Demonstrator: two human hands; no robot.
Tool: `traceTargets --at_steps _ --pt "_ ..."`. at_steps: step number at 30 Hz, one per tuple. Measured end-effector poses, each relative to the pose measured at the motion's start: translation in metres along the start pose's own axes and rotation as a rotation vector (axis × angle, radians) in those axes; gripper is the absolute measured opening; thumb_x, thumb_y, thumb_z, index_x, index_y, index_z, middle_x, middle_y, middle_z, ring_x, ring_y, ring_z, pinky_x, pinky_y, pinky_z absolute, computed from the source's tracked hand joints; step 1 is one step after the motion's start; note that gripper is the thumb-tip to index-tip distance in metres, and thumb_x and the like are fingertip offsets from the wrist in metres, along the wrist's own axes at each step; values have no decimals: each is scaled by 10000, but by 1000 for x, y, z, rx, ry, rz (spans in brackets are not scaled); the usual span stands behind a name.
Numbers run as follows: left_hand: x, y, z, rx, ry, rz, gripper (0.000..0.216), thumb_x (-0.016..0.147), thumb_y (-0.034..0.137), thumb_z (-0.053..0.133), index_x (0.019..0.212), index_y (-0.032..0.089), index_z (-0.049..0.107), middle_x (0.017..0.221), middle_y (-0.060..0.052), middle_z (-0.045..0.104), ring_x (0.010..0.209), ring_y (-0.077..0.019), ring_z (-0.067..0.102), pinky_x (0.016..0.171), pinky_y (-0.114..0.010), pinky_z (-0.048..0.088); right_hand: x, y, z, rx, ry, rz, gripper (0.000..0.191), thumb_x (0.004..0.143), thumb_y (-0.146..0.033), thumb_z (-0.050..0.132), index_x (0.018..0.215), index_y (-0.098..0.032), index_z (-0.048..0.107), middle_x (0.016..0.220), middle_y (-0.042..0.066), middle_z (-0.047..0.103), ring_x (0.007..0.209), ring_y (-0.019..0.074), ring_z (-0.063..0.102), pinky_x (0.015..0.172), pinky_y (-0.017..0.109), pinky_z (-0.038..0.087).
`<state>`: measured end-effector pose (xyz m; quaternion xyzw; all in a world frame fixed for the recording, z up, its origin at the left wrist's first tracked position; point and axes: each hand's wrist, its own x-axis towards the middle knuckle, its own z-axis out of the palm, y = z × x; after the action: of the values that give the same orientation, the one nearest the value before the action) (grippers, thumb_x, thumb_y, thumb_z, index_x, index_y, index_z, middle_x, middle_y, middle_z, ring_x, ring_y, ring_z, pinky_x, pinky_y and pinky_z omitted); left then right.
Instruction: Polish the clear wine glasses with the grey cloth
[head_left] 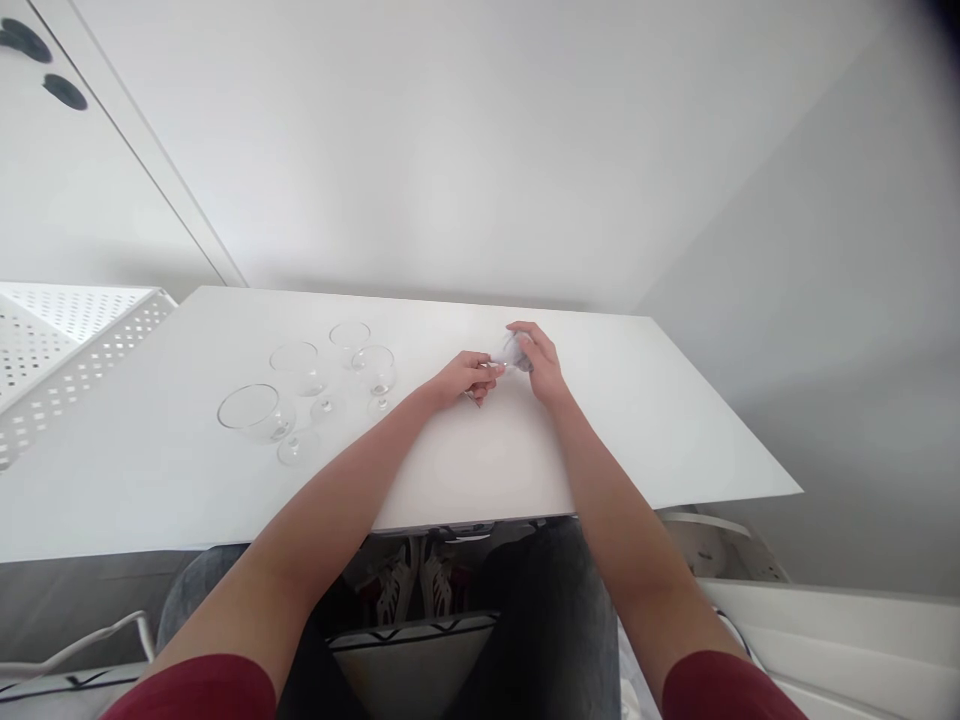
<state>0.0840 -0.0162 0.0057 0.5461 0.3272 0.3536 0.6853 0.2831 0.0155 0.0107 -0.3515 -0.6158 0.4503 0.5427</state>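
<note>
A clear stemmed glass (515,350) is held tilted on its side above the white table (465,460). My left hand (466,378) is closed around its stem end, fingers curled. My right hand (541,360) wraps round the bowl, with the thumb in front and the fingers behind. A greyish-white patch shows at the bowl; whether it is a cloth or only the glass, I cannot tell. Several similar clear stemmed glasses stand upright to the left, among them a large one (255,415) nearest me and a smaller one (375,372) closest to my left hand.
A white wall (480,150) rises behind the table. White perforated metal furniture (75,340) adjoins the left edge, below a cabinet door with dark knobs (64,92). My legs (555,620) are under the front edge. A white drawer-like unit (825,640) sits at lower right.
</note>
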Motion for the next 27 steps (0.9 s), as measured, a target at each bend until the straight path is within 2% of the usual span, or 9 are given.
traceTargets --at_steps 2,4,8,11,14,16,20,23,27 --pt "-2 2 0 25 -19 11 433 782 515 854 900 144 666 661 14 532 476 -66 449 481 -264 485 -1 -2 1 7 -62 21 292 880 -522 692 998 -260 742 886 22 663 774 183 575 685 304 479" --pt "-2 2 1 40 -40 33 436 781 517 854 923 144 680 656 16 533 466 -63 439 469 -256 465 -1 -2 0 118 -47 44 302 867 -527 689 974 -247 725 874 31 671 759 191 597 667 314 482" --pt "3 -1 2 41 -68 70 479 818 511 820 1108 142 724 678 17 550 487 -66 465 499 -250 459 3 2 -2 355 58 65 332 830 -496 708 1078 -283 652 885 24 689 845 230 677 707 353 541" --pt "7 -5 0 50 -62 78 528 850 507 788 1219 137 718 711 -5 613 502 -77 516 526 -255 453 7 7 -5 445 156 51 359 825 -450 724 1143 -307 634 987 11 701 921 218 697 774 369 580" --pt "8 -7 -3 61 -22 121 517 872 510 766 1204 116 728 764 -37 668 514 -77 554 535 -249 413 12 14 -11 522 311 -2 294 834 -444 746 1065 -289 648 1036 9 711 968 191 691 847 358 591" --pt "7 -6 -3 53 13 175 513 876 515 764 1190 111 730 786 -41 681 520 -71 557 540 -246 393 14 18 -14 540 351 5 264 841 -462 758 977 -264 648 1012 22 724 992 194 690 878 360 592" --pt "5 -2 -3 9 69 277 601 851 535 787 1271 115 694 764 -24 678 525 -72 547 545 -244 379 16 22 -12 487 301 81 276 808 -420 827 896 -244 634 955 16 728 918 184 692 832 349 588" --pt "5 -2 -2 -23 115 301 644 837 563 793 1286 114 687 738 -18 672 532 -77 547 544 -242 382 15 22 -6 472 261 95 299 798 -420 847 848 -240 614 898 -5 703 830 165 664 757 318 567" --pt "7 -5 -4 -19 100 324 604 846 568 781 1218 98 717 732 -27 677 513 -83 557 531 -248 398 11 15 -2 462 94 180 335 854 -568 747 948 -257 663 967 28 735 939 234 684 789 359 570"
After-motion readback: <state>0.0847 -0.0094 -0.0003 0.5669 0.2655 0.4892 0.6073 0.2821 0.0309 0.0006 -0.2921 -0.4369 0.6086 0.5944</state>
